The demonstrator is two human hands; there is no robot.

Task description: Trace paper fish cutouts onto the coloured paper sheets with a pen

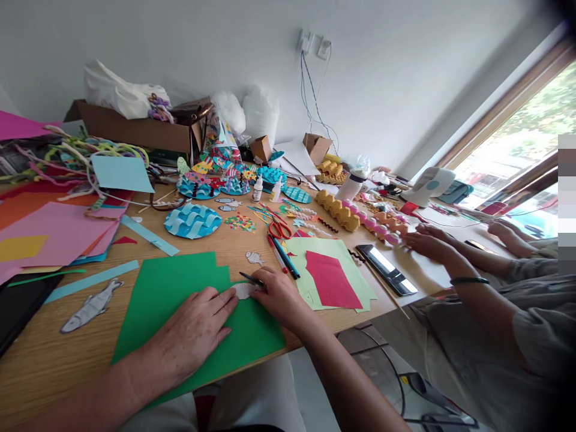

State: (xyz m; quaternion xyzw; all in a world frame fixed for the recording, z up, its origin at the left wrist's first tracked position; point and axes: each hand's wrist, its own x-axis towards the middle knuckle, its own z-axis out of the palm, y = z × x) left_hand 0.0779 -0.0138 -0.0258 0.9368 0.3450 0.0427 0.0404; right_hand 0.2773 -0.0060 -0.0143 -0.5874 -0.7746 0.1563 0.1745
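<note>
My left hand (193,330) lies flat on a sheet of green paper (175,282), its fingertips touching a small white paper cutout (244,290). My right hand (279,297) is closed around a dark pen (251,278) and rests at the cutout's right side. Part of the cutout is hidden under my fingers. Just beyond it lies a small paper fish (254,258). A larger grey paper fish (92,306) is on the table to the left. Near my right hand are a red marker (278,254) and a teal marker (288,259).
Red scissors (279,230), glue bottles (257,189) and blue woven paper fish (192,221) lie behind. Coloured paper (58,234) is stacked at left. A red sheet (333,279) and a phone (387,270) are at right, near another person's hands (427,243).
</note>
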